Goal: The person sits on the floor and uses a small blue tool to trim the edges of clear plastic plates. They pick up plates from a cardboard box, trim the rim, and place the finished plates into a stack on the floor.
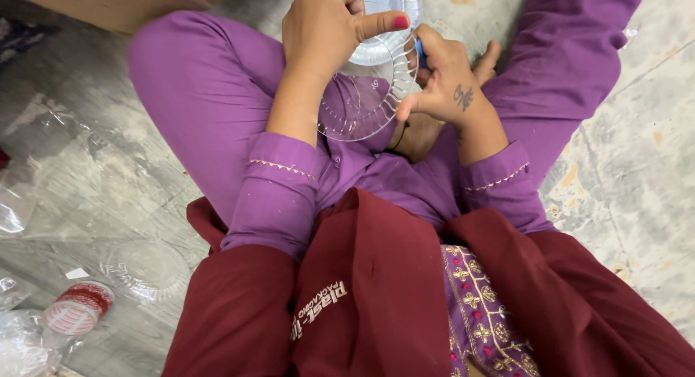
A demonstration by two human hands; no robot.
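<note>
I sit cross-legged on the floor in purple clothes and a maroon vest. My left hand (326, 26) grips the top of a clear plastic lid (362, 95) with a ribbed rim, thumb stretched across it. My right hand (445, 80) holds the lid's right edge, with a small blue object pinched at the fingertips. A second clear plastic piece (387, 15) sits just behind the lid, partly hidden by my left hand.
On the stone floor at lower left lie a clear plastic bowl (145, 268), a roll of red-and-white tape (78, 308) and crumpled clear plastic wrap (25, 344). A brown cardboard box (123, 4) stands at the top left.
</note>
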